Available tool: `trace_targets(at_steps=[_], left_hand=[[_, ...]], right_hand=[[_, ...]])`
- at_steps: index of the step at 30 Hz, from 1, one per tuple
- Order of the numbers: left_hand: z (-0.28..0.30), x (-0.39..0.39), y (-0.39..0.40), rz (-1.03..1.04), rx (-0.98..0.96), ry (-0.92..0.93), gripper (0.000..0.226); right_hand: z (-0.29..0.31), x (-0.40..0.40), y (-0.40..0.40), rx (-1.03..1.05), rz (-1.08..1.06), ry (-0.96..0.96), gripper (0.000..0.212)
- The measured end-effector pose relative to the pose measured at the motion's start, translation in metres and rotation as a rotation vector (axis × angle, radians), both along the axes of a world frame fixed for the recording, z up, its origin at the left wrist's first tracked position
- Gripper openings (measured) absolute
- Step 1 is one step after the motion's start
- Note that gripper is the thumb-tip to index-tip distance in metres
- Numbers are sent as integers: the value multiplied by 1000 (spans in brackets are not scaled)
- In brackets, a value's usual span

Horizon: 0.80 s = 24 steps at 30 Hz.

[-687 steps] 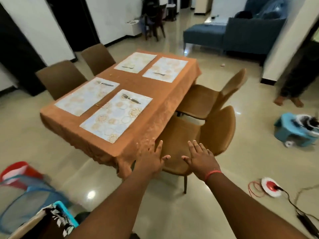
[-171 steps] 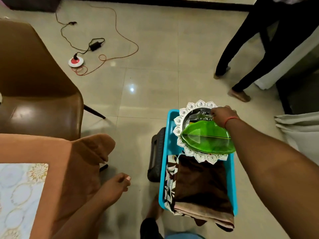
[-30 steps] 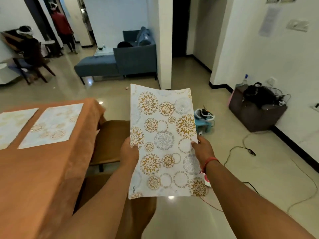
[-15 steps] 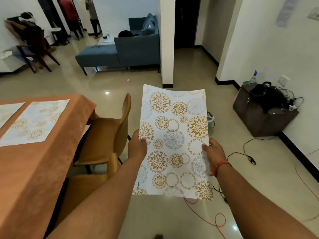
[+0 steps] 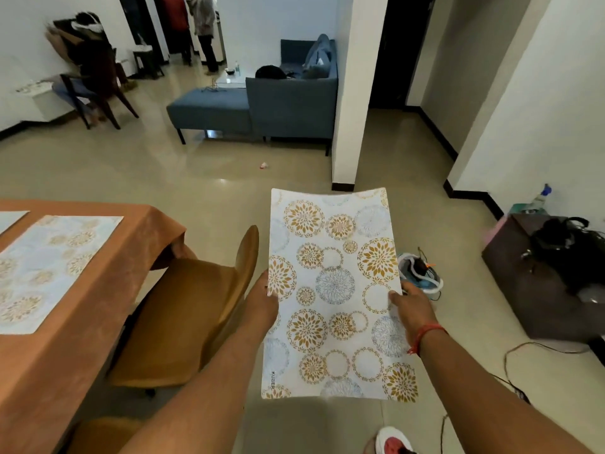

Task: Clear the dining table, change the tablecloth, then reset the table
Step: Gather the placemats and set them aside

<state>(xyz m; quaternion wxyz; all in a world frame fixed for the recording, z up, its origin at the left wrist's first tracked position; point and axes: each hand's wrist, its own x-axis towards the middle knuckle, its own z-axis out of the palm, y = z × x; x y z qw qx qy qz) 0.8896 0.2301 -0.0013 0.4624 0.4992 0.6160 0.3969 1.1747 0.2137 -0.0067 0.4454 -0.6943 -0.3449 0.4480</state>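
Holding a placemat (image 5: 337, 290) out in front, over bare floor (image 5: 196, 178), one hand on each long edge. Left hand (image 5: 263, 303) grips the left edge about midway, thumb hidden behind or along the edge, fingers closed under the sheet. Right hand (image 5: 411, 306) pinches the right edge, thumb (image 5: 397, 298) on the printed face, the other fingers out of sight beneath; red thread (image 5: 425, 332) at that wrist. Mat is white with gold and blue-grey circular flower prints, far end curling slightly upward, near end sagging.

Table (image 5: 65, 339) at left, well apart from the held mat, covered in an orange cloth (image 5: 137, 257) draping off the corner. A second mat (image 5: 49, 263) lies flat on the cloth; the corner of a third (image 5: 11, 217) shows at the frame's left edge. Tan chair (image 5: 196, 306) is tucked beside the table, between it and the left forearm.

Background: blue sofa (image 5: 288, 99), white pillar (image 5: 353, 86), dark box (image 5: 540, 283) by the right wall with cables on top.
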Motion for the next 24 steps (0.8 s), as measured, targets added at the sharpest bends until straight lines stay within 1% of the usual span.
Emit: trace_targets(at_steps=[5,7,10,12,15,19,22,24], left_hand=[[-4,-10,87,67,-57,-7,32],[-7,-14,130,93,-93,-33,33],[-19,-19,204,160,-74,0,36],[-23,-21,250,209,-61,-2,42],[-30,-22,331,306,-92,-32,46],[-16,-21,432,405,-98,6,47],[-8,-20,498,412,-73,-10,52],[-11,-28,538,429,-71,-19,50]], right_hand=[[-7,-13,98,-32,47,40,26],[-9,-16,146,-16,71,19,25],[-22,-18,229,-21,139,-6,26],[-30,-20,289,1,196,-21,27],[-39,-23,390,11,295,-22,28],[-20,-29,504,20,380,-16,25],[-6,-32,583,29,404,-29,27],[-5,-41,633,32,432,-30,27]])
